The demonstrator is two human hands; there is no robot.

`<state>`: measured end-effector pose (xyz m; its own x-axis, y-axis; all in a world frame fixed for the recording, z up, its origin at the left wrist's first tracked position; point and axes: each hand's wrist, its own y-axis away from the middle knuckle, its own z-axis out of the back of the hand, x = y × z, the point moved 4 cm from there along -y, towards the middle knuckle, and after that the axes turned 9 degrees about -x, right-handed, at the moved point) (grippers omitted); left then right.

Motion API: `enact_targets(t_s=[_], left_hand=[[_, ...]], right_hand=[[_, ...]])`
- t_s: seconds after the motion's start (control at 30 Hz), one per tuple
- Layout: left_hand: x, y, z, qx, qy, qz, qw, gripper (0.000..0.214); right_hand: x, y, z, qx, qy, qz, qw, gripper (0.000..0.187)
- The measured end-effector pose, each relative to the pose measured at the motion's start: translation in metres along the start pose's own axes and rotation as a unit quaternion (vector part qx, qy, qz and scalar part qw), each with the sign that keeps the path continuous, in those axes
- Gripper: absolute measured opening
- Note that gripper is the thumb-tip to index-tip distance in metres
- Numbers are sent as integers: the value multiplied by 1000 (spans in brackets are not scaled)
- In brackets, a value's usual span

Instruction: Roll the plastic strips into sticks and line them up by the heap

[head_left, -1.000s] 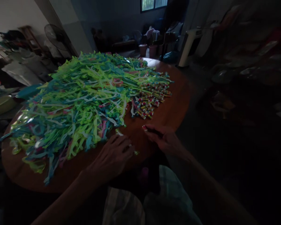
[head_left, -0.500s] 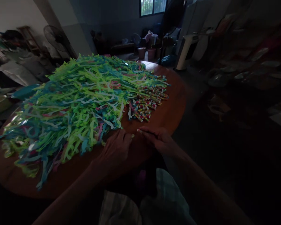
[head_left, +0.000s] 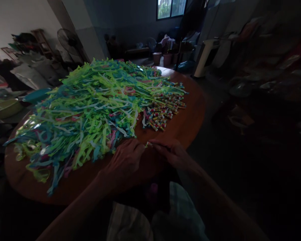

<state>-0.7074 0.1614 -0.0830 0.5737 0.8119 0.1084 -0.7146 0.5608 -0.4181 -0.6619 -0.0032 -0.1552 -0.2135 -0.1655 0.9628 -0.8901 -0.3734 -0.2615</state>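
Note:
Near the table's front edge my two hands meet over a tiny piece. My right hand (head_left: 172, 152) is closed in a pinch on a small tube with a white end (head_left: 149, 144); the fingers hide most of it. My left hand (head_left: 127, 155) is closed, knuckles up, and a bit of pale yellow-green shows at its fingertips, touching or very near the tube's end. What else it holds is hidden. Just beyond lies a bundle of small printed tubes (head_left: 162, 115) in red, yellow and white. Beside my left hand spreads a large heap of green, blue and pink plastic strips (head_left: 97, 103).
The round brown wooden table (head_left: 188, 117) carries the heap. At the left are a yellow basin (head_left: 6, 108), a blue basin (head_left: 37, 95) and a standing fan (head_left: 67, 42). Pink buckets (head_left: 167, 59) and a white upright appliance (head_left: 204, 57) stand at the back. The right side is dark.
The tube in my right hand and the pale bit at my left fingertips, apart before, have come together. The view has swung slightly left, so the scene sits further right.

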Motion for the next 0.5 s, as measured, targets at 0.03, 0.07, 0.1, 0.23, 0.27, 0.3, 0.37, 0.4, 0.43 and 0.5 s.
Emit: enact_targets(t_s=[0.03,0.07,0.1,0.23,0.27,0.3,0.37,0.4,0.43,0.5], left_hand=[[0,1,0,4,2,3,1000,26],[1,1,0,7,4,6,1000,26],[1,2,-1,8,4,10,1000,26],[2,2,1,7,-3,11,1000,25],[1,2,1,11,-5,13,1000,24],[1,2,2,18,-4,17,1000,24],[1,2,2,35,2,29,999,22],[1,2,2,43,7,35,998,21],[1,2,2,48,13,40,998,20],[0,2,3,54,25,47,997,21]], right_hand=[[-1,0,0,0,-4,-7,1000,38],[-1,1,0,-2,-7,-15,1000,40],[-2,1,-1,-3,-8,-21,1000,41],[-3,2,-1,-11,13,-16,1000,40],[-4,2,-1,-16,19,-11,1000,40],[-4,2,-1,-24,24,-8,999,39],[-6,2,0,-39,28,-3,999,38],[-6,2,-1,-42,29,0,999,38],[-6,2,-1,-43,29,4,999,37],[-5,2,-1,-35,29,13,999,36]])
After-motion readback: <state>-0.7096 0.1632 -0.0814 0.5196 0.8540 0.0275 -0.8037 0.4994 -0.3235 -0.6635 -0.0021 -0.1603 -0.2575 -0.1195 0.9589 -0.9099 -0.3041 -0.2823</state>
